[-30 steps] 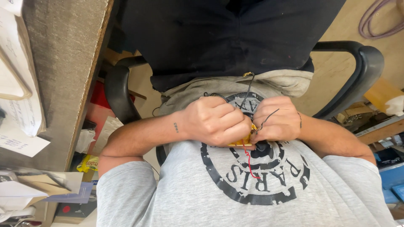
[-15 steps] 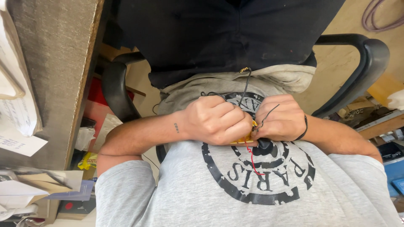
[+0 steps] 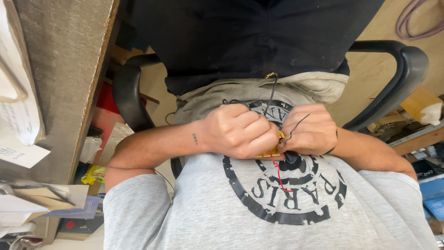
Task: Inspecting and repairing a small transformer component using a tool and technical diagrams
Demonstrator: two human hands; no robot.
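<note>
Cluttered workspace surrounds a seated person seen from above: a grey desk (image 3: 60, 69) runs down the left side with papers (image 3: 18, 115) on it, and a black chair (image 3: 402, 65) curves round the lap, its armrests showing on both sides. Below the dark trousers (image 3: 259, 41) comes a grey shirt (image 3: 194, 213) with a round black print, and both hands meet right in front of it, at belly height. The left hand (image 3: 240, 130) is closed into a tight fist-like pinch, knuckles up, with its fingers curled over a small yellow part (image 3: 273, 152), most of which is hidden. The right hand (image 3: 311, 130) is closed as well, touching the left, and seems to pinch the other side of the same part; what its fingertips grip cannot be made out. A thin black wire (image 3: 298, 125) springs up between the hands, and a red wire (image 3: 279, 175) hangs from the part down over the print. The step in hand looks like close work on the wires where they meet the yellow part, held against the body. Any further move calls for a steady two-handed pinch and small, careful finger motion, since the wires are thin and the part is largely covered.
</note>
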